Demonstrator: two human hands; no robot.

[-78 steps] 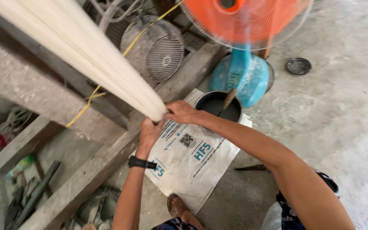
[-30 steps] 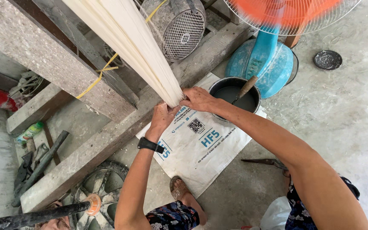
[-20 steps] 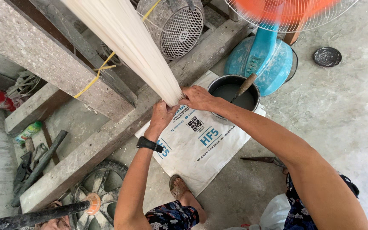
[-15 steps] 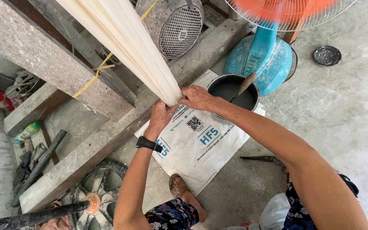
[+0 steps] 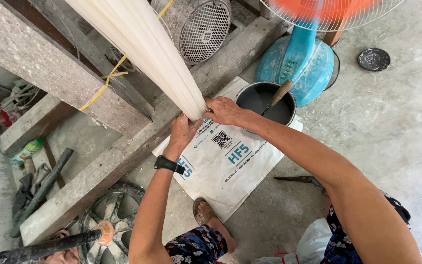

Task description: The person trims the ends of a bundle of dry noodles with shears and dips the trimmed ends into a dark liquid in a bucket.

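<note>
At frame centre, both hands meet on the lower end of a long bundle of pale cream strands [image 5: 142, 49] that slants down from the upper left. Left hand [image 5: 184, 132]: palm against the bundle tip from below, fingers curled and pressed together around it. Black wristwatch [image 5: 169, 165] on that wrist. Right hand [image 5: 224, 110]: fingers bent and closed over the same tip from the right side, touching the left hand. Fingertips are mostly hidden behind the strands, so how tight the pinch is, I can't tell.

Bundle end sits just above the edge of a white woven sack [image 5: 225, 166] spread flat on the concrete floor, beside a weathered wooden beam [image 5: 123, 151]. Yellow cord [image 5: 104, 83] tied around the upper beam, left of the bundle.

Just right of the hands: dark metal pot [image 5: 264, 98] with dark liquid, a wooden-handled tool [image 5: 279, 93] leaning in it, standing on the sack's far corner. Behind it, blue fan base [image 5: 301, 66] with orange blades blurred at top. Metal fan grille [image 5: 203, 32] behind the beam. Small dark dish [image 5: 373, 59] on the floor, well apart, upper right. Sandalled foot [image 5: 203, 212] on the sack's near edge.
</note>
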